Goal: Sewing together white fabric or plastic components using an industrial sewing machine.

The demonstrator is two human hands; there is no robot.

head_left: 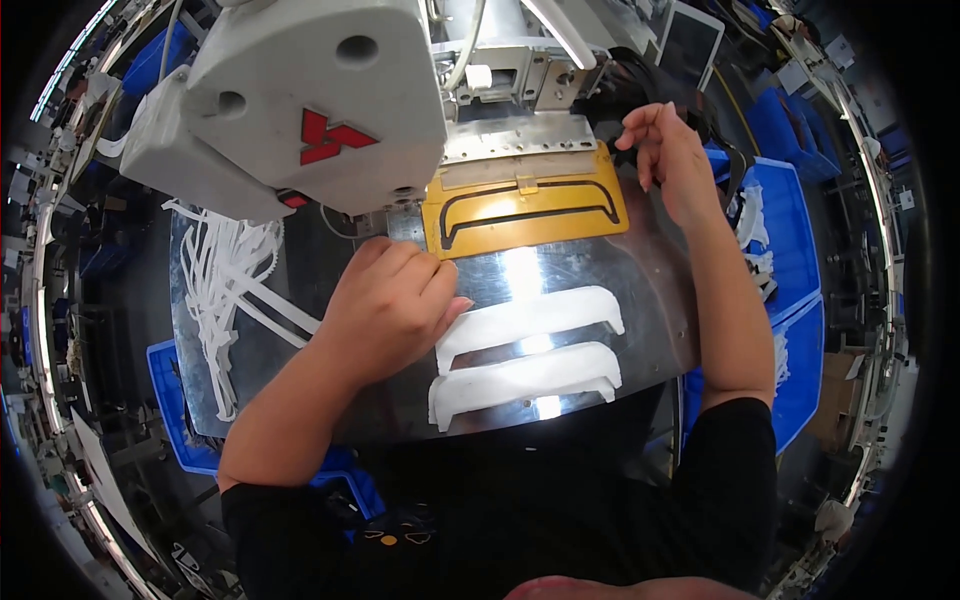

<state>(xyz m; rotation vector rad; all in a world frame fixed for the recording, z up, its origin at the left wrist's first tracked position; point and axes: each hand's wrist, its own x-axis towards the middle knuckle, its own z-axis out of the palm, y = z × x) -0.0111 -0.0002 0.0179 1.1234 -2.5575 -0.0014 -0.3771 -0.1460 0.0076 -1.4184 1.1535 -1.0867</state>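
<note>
My left hand (395, 300) is curled closed at the near left corner of a yellow sewing template (530, 237). Its fingertips are hidden, so I cannot tell whether they grip the corner. A long black-edged slot, curved at both ends, runs across the template, which lies under the grey head of an industrial sewing machine (290, 110). Past the template's right end my right hand (672, 165) is raised, fingers loosely bent and apart, holding nothing visible. Two white curved fabric pieces, a farther one (530, 318) and a nearer one (525, 383), lie on the shiny metal table.
A tangle of white strips (225, 270) covers the table's left side. Blue bins (800, 240) with white pieces stand to the right, and another blue bin (165, 380) is at the lower left. A metal clamp bar (520, 140) crosses the template's far edge. A screen (690, 45) stands behind.
</note>
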